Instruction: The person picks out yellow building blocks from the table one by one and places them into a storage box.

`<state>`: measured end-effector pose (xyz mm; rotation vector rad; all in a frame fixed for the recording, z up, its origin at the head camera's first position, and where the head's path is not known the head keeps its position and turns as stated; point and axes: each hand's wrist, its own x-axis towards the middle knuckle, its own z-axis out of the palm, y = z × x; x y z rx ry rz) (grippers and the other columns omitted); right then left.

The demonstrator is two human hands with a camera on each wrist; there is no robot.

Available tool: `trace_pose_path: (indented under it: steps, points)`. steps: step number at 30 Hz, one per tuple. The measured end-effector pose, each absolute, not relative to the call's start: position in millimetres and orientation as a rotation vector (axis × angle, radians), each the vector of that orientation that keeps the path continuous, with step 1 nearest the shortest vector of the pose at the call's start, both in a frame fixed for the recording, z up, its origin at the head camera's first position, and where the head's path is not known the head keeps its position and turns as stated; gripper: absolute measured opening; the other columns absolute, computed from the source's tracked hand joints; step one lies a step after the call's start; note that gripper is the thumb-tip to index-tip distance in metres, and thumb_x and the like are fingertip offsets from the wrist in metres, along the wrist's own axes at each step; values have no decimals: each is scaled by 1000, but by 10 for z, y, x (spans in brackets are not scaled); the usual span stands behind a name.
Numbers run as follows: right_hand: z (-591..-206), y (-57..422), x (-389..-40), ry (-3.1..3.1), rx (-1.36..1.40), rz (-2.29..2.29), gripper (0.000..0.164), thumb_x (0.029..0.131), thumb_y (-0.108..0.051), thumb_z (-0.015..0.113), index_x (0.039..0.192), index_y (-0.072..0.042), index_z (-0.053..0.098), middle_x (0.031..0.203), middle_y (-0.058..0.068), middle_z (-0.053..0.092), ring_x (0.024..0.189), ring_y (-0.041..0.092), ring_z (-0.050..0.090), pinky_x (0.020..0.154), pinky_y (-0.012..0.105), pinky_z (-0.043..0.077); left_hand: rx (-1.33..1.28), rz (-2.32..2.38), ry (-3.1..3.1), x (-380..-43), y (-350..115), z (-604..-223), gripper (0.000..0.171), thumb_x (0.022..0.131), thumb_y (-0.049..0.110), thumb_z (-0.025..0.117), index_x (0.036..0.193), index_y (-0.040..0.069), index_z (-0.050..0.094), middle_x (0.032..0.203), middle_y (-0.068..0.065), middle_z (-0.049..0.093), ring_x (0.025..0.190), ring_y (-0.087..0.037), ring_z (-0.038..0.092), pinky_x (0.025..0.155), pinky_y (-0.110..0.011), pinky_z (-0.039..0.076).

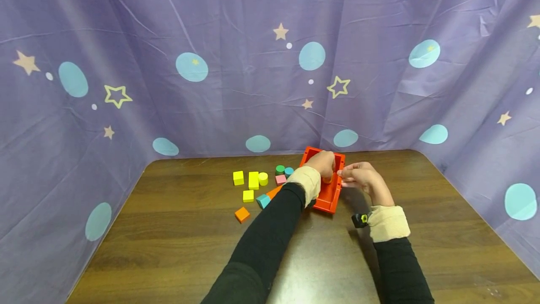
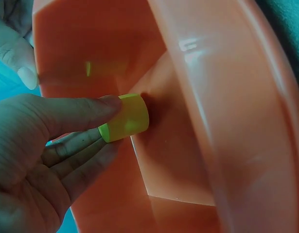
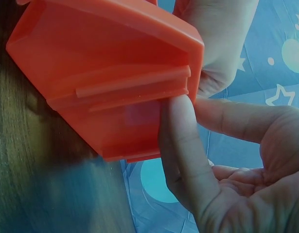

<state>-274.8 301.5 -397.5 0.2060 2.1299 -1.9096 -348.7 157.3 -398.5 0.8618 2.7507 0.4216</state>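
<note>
Yellow cylinder [image 2: 128, 118] inside the red bin [image 1: 325, 207], pinched between thumb and fingers of the left hand [image 1: 323, 163]. Right hand [image 1: 362, 177] at the bin's right side, gripping its rim. Best to steady the bin lightly there, lower the cylinder fully onto the bin's floor, then loosen the left fingers without brushing its wall.
</note>
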Motion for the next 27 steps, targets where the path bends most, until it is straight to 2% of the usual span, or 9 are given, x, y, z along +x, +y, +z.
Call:
trace_pose_path:
  steps: [15, 22, 27]
  points:
    - [-3979, 3029, -2762, 2145, 206, -1867, 24, 99, 2, 56, 119, 16, 53, 80, -3, 69, 68, 5, 67, 70, 23, 61, 846, 382, 2773, -3496, 1555, -4000, 10, 78, 2, 84, 84, 8, 79, 83, 1, 73, 72, -13, 56, 63, -21, 49]
    - [-3972, 3032, -2745, 2168, 199, -1842, 26, 99, 4, 54, 120, 18, 52, 83, -3, 67, 70, 6, 66, 72, 22, 60, 835, 414, 2760, -3497, 1564, -3997, 6, 83, 4, 81, 86, 7, 78, 81, 0, 71, 69, -13, 55, 61, -21, 49]
    - [-3976, 3019, -2745, 2160, 206, -1856, 26, 99, 2, 56, 119, 17, 51, 81, -3, 67, 69, 6, 65, 71, 24, 61, 814, 412, 2778, -3506, 1585, -4043, 7, 83, 4, 81, 81, 9, 76, 73, 2, 66, 65, -13, 52, 58, -21, 45]
